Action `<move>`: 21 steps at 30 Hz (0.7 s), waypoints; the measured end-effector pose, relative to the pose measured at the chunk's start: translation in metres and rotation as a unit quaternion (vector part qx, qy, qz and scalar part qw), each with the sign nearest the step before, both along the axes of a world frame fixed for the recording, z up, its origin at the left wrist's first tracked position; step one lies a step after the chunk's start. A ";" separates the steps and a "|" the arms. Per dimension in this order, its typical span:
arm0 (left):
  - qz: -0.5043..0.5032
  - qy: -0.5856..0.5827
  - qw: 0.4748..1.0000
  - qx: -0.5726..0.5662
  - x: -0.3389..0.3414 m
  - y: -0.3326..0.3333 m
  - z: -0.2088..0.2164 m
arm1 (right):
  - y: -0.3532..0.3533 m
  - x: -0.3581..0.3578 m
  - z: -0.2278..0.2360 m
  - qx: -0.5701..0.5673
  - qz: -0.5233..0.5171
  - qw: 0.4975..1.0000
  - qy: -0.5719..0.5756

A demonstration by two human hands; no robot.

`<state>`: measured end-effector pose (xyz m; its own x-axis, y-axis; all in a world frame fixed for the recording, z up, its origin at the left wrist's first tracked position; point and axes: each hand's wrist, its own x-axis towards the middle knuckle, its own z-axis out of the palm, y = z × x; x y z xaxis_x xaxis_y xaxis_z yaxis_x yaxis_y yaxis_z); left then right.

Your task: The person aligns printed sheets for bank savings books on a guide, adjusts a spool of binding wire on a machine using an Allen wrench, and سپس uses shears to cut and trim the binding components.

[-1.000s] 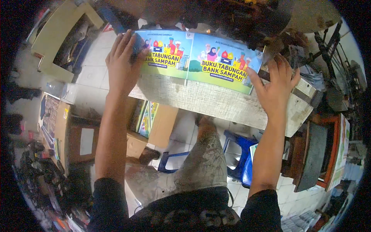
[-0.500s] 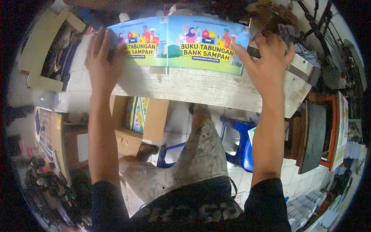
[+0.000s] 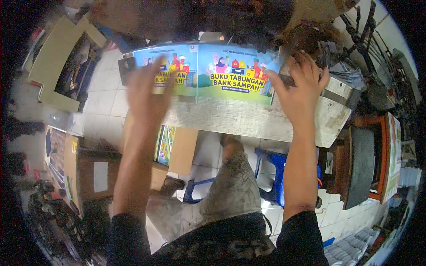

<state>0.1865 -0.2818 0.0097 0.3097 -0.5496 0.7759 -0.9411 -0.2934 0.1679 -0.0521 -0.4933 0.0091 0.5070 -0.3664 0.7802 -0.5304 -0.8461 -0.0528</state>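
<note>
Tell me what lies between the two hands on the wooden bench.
In the head view, the colourful printed sheets span the stretch between the left hand and right hand.

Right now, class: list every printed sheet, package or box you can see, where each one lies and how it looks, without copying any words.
Printed sheet: flat on the wooden bench, between left hand and right hand; blue and green, cartoon figures.
Cardboard box: under the bench; brown, holding colourful sheets.
White bundles: floor, lower right.
</note>
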 end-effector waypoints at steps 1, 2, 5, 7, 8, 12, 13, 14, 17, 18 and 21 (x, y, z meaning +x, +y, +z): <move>-0.076 0.104 0.992 -0.010 -0.029 -0.018 0.005 | -0.002 -0.003 -0.001 0.004 -0.008 1.000 -0.004; -0.069 0.117 0.991 0.015 -0.048 -0.029 0.020 | -0.002 -0.004 0.000 0.010 -0.010 1.000 -0.013; -0.068 0.118 0.990 0.024 -0.063 -0.055 0.036 | -0.002 -0.002 0.002 0.026 -0.015 1.000 -0.005; -0.075 0.104 0.992 0.010 -0.065 -0.061 0.040 | 0.000 0.000 0.000 0.016 -0.010 1.000 -0.008; -0.078 0.131 0.988 0.006 -0.065 -0.060 0.042 | 0.002 0.001 0.000 0.007 -0.010 1.000 -0.010; -0.073 0.124 0.988 0.051 -0.066 -0.056 0.042 | 0.004 -0.002 0.001 0.014 0.004 0.999 -0.030; -0.077 0.107 0.989 0.068 -0.063 -0.053 0.042 | 0.003 -0.003 0.000 0.014 0.000 1.000 -0.022; -0.116 0.128 0.982 0.071 -0.056 -0.046 0.042 | 0.003 -0.005 -0.001 0.014 -0.008 1.000 -0.013; -0.158 0.049 0.986 0.035 -0.036 -0.027 0.035 | 0.001 -0.005 -0.002 0.012 -0.003 1.000 -0.027; -0.149 0.037 0.986 0.060 -0.032 -0.018 0.030 | 0.004 -0.003 -0.001 0.013 -0.004 0.999 -0.029; -0.249 -0.031 0.957 0.143 -0.040 0.005 0.014 | 0.009 -0.001 0.005 0.046 -0.023 0.999 -0.018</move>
